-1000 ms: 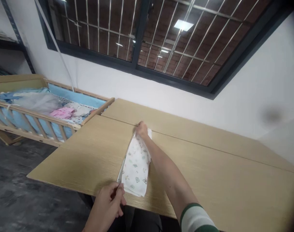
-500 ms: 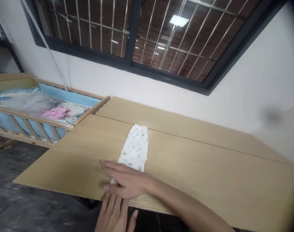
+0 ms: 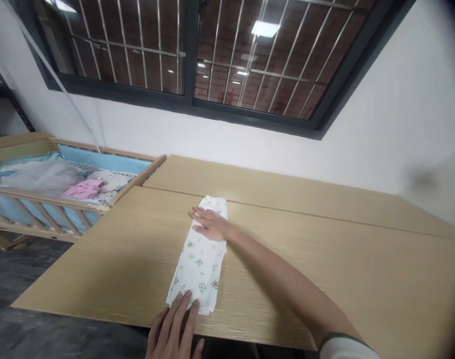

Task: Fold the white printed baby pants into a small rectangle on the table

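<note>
A folded white cloth (image 3: 202,264) with small printed animal figures lies as a long strip on the wooden table, running away from me. My right hand (image 3: 211,224) rests flat across its far part, fingers outstretched to the left. At the near end, my left hand (image 3: 174,326) touches the cloth's edge with its fingertips, fingers extended. Neither hand grips anything. What the cloth is when unfolded cannot be made out.
The pale wooden table (image 3: 305,259) reaches far to the right and meets a second board along a seam. On the left stands a wooden crib (image 3: 51,199) holding a pink cloth (image 3: 84,189) and other bedding. A barred window (image 3: 190,65) is behind.
My right hand has moved from the near end of the cloth to its far part, uncovering the printed middle. My left hand stays at the near end, fingertips now on the cloth.
</note>
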Tool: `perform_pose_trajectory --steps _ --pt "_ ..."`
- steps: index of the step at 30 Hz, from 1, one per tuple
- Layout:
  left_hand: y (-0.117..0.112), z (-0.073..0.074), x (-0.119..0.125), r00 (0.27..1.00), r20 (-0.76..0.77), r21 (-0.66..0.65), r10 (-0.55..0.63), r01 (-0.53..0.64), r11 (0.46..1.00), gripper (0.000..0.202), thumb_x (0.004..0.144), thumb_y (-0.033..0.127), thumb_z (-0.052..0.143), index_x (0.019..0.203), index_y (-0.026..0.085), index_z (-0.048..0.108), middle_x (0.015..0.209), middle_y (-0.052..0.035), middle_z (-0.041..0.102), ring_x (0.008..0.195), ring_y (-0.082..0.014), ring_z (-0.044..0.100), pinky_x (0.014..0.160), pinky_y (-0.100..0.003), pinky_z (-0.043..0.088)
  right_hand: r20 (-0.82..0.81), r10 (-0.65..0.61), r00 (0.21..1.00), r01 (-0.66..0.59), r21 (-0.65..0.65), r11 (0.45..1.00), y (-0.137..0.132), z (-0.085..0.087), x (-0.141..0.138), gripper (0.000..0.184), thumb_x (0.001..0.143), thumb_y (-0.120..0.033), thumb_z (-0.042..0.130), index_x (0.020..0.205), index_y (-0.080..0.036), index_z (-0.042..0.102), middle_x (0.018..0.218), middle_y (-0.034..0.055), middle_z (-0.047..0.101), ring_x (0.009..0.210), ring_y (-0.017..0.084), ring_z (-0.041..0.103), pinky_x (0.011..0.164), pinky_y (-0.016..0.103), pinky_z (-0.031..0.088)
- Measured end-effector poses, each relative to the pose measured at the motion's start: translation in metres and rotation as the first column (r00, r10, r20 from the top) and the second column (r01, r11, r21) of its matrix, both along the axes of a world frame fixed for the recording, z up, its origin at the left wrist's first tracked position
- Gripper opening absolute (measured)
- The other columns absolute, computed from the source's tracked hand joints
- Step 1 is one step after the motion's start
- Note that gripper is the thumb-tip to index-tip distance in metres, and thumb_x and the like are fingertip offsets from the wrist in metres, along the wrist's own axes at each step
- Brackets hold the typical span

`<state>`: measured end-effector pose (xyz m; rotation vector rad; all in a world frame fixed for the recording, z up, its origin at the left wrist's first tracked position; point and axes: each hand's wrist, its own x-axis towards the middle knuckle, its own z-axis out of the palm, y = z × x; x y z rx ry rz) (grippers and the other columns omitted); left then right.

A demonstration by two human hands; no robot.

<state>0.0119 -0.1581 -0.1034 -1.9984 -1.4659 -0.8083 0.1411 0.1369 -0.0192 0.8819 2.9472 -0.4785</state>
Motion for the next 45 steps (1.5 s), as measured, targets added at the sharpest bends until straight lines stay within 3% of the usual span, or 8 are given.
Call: perform_pose_trajectory --steps 3,6,15,21,31,37,41,45 --pt "0.000 -0.003 -0.002 1.000 0.009 0.003 -0.018 0.018 1.000 0.043 0.091 0.034 0.060 0.131 0.018 0.066 0.131 -0.0074 0.068 0.122 -0.0204 0.058 0.112 -0.035 0.030 0.018 -0.119 0.993 0.118 0.054 0.992 0.044 -0.004 0.005 0.078 0.102 -0.069 0.010 0.165 -0.023 0.013 0.170 0.0022 0.006 0.158 0.023 0.002 0.127 0.041 0.004" --pt "0.000 -0.001 -0.004 1.000 -0.001 -0.003 -0.029 0.029 1.000 0.043 0.093 0.037 0.060 0.131 0.018 0.066 0.133 -0.0064 0.068 0.123 -0.0194 0.057 0.115 -0.033 0.027 0.015 -0.158 0.987 0.155 0.117 0.981 0.070 -0.006 0.008 0.078 0.102 -0.068 0.007 0.165 -0.022 0.012 0.170 0.0015 0.006 0.158 0.021 0.003 0.127 0.039 0.002" --pt "0.000 -0.003 -0.006 0.999 -0.026 0.008 -0.021 0.021 1.000 0.042 0.094 0.038 0.058 0.131 0.019 0.066 0.133 -0.0058 0.068 0.123 -0.0198 0.058 0.110 -0.033 0.033 0.028 -0.207 0.978 0.200 0.175 0.964 0.082 -0.012 0.011 0.078 0.102 -0.065 0.008 0.165 -0.018 0.013 0.170 0.0026 0.005 0.158 0.021 0.000 0.127 0.041 0.003" --pt "-0.001 -0.006 -0.007 0.999 -0.037 0.018 -0.027 0.028 0.999 0.043 0.093 0.040 0.059 0.129 0.019 0.066 0.130 -0.0070 0.069 0.121 -0.0217 0.060 0.101 -0.035 0.040 0.016 -0.192 0.981 0.186 0.183 0.965 0.071 -0.007 0.018 0.077 0.104 -0.062 0.009 0.165 -0.015 0.014 0.170 0.0066 0.008 0.158 0.022 0.002 0.127 0.042 0.005" --pt "-0.004 -0.005 -0.007 0.997 -0.055 0.032 -0.061 0.063 0.998 0.043 0.093 0.040 0.060 0.129 0.019 0.065 0.130 -0.0076 0.069 0.121 -0.0231 0.059 0.103 -0.038 0.039 0.006 -0.239 0.971 0.233 0.192 0.953 0.052 -0.003 0.032 0.073 0.105 -0.057 0.013 0.164 -0.016 0.016 0.170 0.0078 0.012 0.157 0.023 0.004 0.126 0.041 0.007" --pt "-0.005 -0.003 -0.004 0.997 -0.061 0.060 -0.042 0.045 0.997 0.039 0.092 0.036 0.061 0.127 0.020 0.067 0.129 -0.0072 0.069 0.121 -0.0233 0.059 0.100 -0.037 0.040 -0.015 -0.238 0.971 0.230 0.331 0.915 0.037 0.004 0.037 0.064 0.106 -0.043 0.023 0.159 -0.008 0.030 0.166 0.0163 0.025 0.154 0.027 0.020 0.125 0.043 0.015" --pt "-0.010 0.007 0.007 0.999 0.019 0.060 -0.029 0.028 0.998 0.035 0.094 0.036 0.057 0.124 0.021 0.068 0.126 -0.0062 0.071 0.117 -0.0223 0.060 0.098 -0.037 0.040 -0.073 -0.172 0.982 0.187 0.404 0.895 0.007 0.014 0.035 0.053 0.102 -0.027 0.034 0.151 -0.008 0.042 0.158 0.0211 0.038 0.144 0.032 0.037 0.118 0.049 0.028" --pt "-0.018 0.021 0.012 0.998 0.062 -0.026 -0.007 0.008 1.000 0.037 0.096 0.033 0.054 0.130 0.021 0.065 0.133 -0.0062 0.067 0.123 -0.0224 0.056 0.099 -0.037 0.038 -0.194 -0.076 0.978 0.141 0.347 0.927 -0.049 0.018 0.036 0.046 0.099 -0.027 0.044 0.142 -0.012 0.049 0.147 0.0200 0.049 0.135 0.032 0.046 0.113 0.050 0.035"
